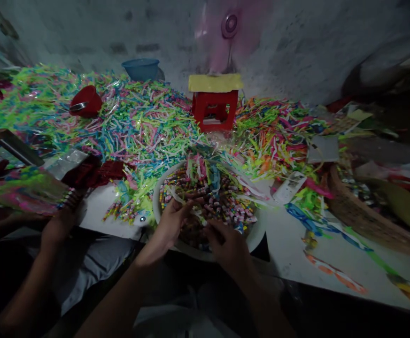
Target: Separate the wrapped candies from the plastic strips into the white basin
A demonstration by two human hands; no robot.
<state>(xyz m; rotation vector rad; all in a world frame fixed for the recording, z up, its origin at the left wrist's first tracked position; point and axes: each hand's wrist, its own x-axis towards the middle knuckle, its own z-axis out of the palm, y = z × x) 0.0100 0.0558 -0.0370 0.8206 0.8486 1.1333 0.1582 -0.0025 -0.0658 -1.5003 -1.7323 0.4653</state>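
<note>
A wide white basin (157, 199) is filled with small printed sticks (226, 206), dark and patterned, with colourful ends. Over its left part my left hand (172, 223) is closed, a thin pale strip (177, 195) coming out at its thumb and fingers. My right hand (228, 249) hangs above the front of the basin with thumb and forefinger pinched together. A small pale piece (198, 216) lies between the two hands; whether the right fingers grip it is too dark to tell. Several limp coloured strips (201, 169) lie over the basin's far rim.
Heaps of coloured strips (148, 117) cover the table behind. A red stool (213, 110), a spinning pink fan (230, 26), a red bowl (86, 101) and a blue basin (141, 69) stand there. At left, another person's hand (60, 223) holds a bundle. A woven tray edge (359, 206) lies right.
</note>
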